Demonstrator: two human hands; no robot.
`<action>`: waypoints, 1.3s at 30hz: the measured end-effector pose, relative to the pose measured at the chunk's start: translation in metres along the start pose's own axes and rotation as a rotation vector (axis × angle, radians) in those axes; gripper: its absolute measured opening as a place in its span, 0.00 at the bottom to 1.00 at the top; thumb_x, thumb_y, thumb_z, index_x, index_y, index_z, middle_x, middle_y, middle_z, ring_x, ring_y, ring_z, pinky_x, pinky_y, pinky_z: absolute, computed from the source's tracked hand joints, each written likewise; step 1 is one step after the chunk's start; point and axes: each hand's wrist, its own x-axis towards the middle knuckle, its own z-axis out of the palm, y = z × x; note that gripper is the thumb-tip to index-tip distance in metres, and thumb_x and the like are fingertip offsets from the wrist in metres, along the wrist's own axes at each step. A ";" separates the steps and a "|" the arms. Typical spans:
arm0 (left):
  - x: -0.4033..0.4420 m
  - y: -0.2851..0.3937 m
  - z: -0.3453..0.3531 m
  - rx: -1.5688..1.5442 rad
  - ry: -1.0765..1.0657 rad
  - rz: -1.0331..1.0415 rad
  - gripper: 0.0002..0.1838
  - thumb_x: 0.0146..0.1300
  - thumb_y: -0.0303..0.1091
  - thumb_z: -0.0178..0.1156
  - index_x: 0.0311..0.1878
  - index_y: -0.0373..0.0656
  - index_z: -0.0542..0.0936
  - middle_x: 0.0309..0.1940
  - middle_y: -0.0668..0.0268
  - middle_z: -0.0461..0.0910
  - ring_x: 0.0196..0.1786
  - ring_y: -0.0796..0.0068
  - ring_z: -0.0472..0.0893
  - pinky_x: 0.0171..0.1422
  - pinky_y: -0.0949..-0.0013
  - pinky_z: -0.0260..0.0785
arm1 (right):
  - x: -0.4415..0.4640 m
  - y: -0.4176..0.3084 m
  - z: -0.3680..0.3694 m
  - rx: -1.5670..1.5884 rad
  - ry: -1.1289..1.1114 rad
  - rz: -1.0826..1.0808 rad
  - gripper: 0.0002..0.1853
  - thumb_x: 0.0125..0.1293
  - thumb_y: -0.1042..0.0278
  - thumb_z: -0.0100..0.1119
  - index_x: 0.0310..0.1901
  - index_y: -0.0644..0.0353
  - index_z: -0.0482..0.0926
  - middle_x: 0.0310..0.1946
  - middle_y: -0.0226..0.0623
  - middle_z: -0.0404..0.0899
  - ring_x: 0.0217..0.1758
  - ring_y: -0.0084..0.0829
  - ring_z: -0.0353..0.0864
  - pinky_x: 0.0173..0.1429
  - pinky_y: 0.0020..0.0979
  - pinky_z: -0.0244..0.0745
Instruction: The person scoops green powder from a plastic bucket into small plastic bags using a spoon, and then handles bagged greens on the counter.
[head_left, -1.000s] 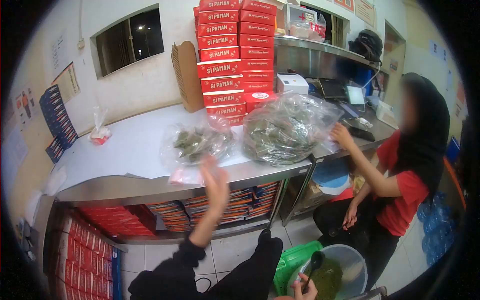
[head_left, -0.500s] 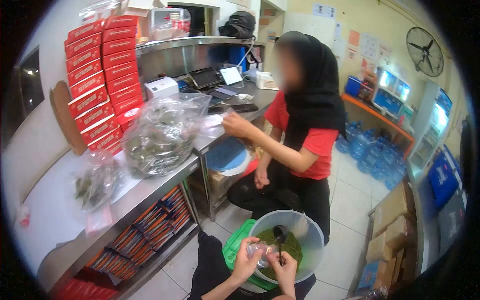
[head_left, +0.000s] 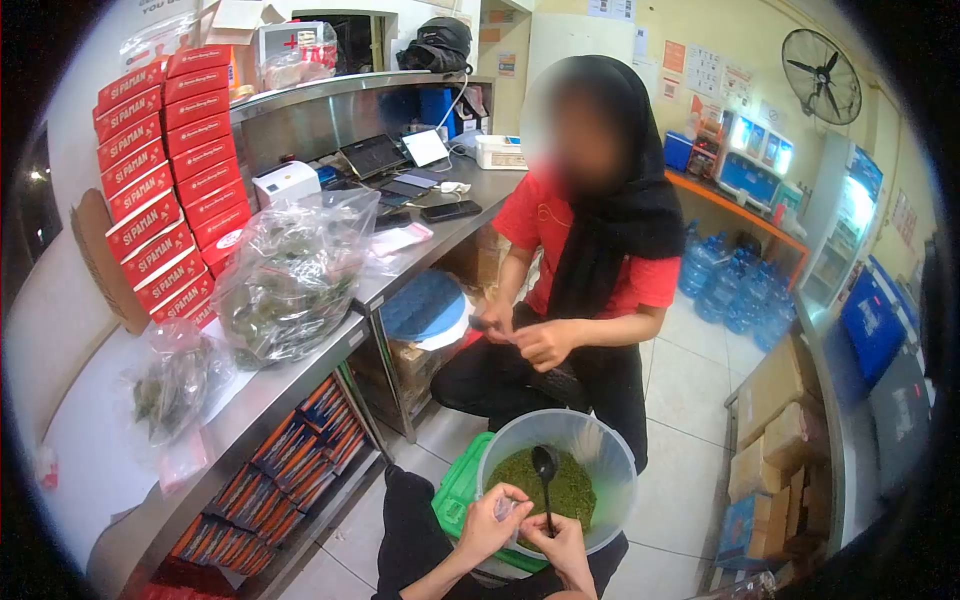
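My left hand (head_left: 492, 527) is closed in a pinch on a small clear plastic bag (head_left: 504, 508), mostly hidden by the fingers. Close beside it, my right hand (head_left: 558, 548) grips the handle of a black spoon (head_left: 545, 462). The spoon's bowl points away from me, over finely crumbled green herb (head_left: 578, 490) in a round translucent tub (head_left: 628, 475). Both hands are at the tub's near rim. Whether the right fingertips also touch the bag, I cannot tell.
A green lid (head_left: 455, 505) lies left of the tub. Opposite sits a person (head_left: 590, 260) in a red shirt, hands together around a dark-ended item. Bags of dried leaves (head_left: 290, 290) and stacked red boxes (head_left: 205, 150) stand on the steel counter (head_left: 330, 350) at left.
The other person's raised hand has left the counter and come down to meet their other hand. My fingers have closed in around the bag; the spoon stays in my right hand. My view has shifted slightly.
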 end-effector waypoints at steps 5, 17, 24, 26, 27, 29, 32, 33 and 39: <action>0.000 -0.003 0.000 -0.009 0.096 0.046 0.10 0.56 0.34 0.63 0.36 0.40 0.75 0.18 0.71 0.74 0.22 0.87 0.71 0.25 0.78 0.62 | -0.006 -0.013 0.011 0.245 -0.113 0.076 0.08 0.56 0.72 0.63 0.35 0.67 0.80 0.27 0.31 0.80 0.28 0.17 0.75 0.34 0.18 0.69; 0.014 -0.018 -0.042 -0.113 0.074 -0.030 0.13 0.54 0.30 0.64 0.39 0.41 0.71 0.23 0.75 0.73 0.28 0.90 0.71 0.28 0.82 0.63 | 0.001 -0.017 -0.021 0.473 0.273 0.098 0.03 0.54 0.75 0.62 0.29 0.64 0.79 0.22 0.29 0.77 0.21 0.16 0.69 0.27 0.19 0.62; -0.001 0.016 -0.005 0.004 -0.134 0.108 0.11 0.56 0.37 0.63 0.34 0.38 0.80 0.21 0.70 0.79 0.23 0.85 0.73 0.29 0.76 0.66 | -0.005 -0.024 -0.009 0.196 0.082 -0.013 0.05 0.51 0.75 0.65 0.29 0.65 0.80 0.21 0.27 0.75 0.24 0.14 0.69 0.29 0.18 0.64; -0.003 0.016 -0.009 0.070 -0.178 0.054 0.12 0.57 0.40 0.61 0.31 0.39 0.80 0.18 0.66 0.79 0.23 0.80 0.77 0.30 0.73 0.68 | -0.007 -0.023 -0.010 0.348 0.014 -0.016 0.05 0.53 0.74 0.62 0.30 0.66 0.78 0.22 0.25 0.74 0.23 0.13 0.67 0.27 0.18 0.61; -0.005 0.018 -0.010 0.067 -0.183 0.050 0.12 0.57 0.40 0.61 0.31 0.39 0.80 0.18 0.66 0.79 0.23 0.80 0.77 0.30 0.73 0.68 | -0.008 -0.020 -0.013 0.348 0.019 -0.011 0.05 0.53 0.74 0.62 0.30 0.66 0.78 0.22 0.25 0.74 0.23 0.13 0.67 0.27 0.18 0.61; -0.011 0.026 -0.014 0.448 -0.314 0.249 0.10 0.55 0.42 0.60 0.29 0.46 0.80 0.19 0.63 0.78 0.23 0.67 0.79 0.30 0.69 0.69 | -0.011 -0.015 -0.023 0.072 -0.106 0.053 0.05 0.53 0.73 0.60 0.28 0.66 0.78 0.21 0.30 0.77 0.26 0.15 0.72 0.30 0.19 0.68; -0.037 0.032 -0.010 0.510 -0.133 0.226 0.12 0.51 0.45 0.59 0.26 0.47 0.79 0.22 0.60 0.79 0.25 0.61 0.79 0.30 0.64 0.71 | -0.021 -0.042 -0.034 -0.383 -0.097 -0.175 0.05 0.48 0.72 0.60 0.26 0.64 0.78 0.20 0.39 0.79 0.26 0.25 0.80 0.31 0.25 0.72; -0.042 0.031 -0.009 0.418 -0.056 0.157 0.13 0.50 0.46 0.60 0.25 0.46 0.80 0.22 0.59 0.79 0.25 0.62 0.79 0.30 0.65 0.71 | -0.024 -0.045 -0.037 -0.521 0.000 -0.284 0.06 0.46 0.71 0.60 0.26 0.63 0.78 0.20 0.41 0.79 0.24 0.28 0.81 0.30 0.28 0.72; -0.015 -0.022 0.012 0.208 -0.360 0.054 0.12 0.60 0.38 0.55 0.28 0.40 0.79 0.22 0.59 0.79 0.23 0.75 0.77 0.28 0.69 0.67 | -0.017 -0.038 -0.038 -0.396 0.014 -0.256 0.08 0.50 0.70 0.59 0.26 0.66 0.74 0.16 0.44 0.74 0.18 0.29 0.75 0.25 0.29 0.68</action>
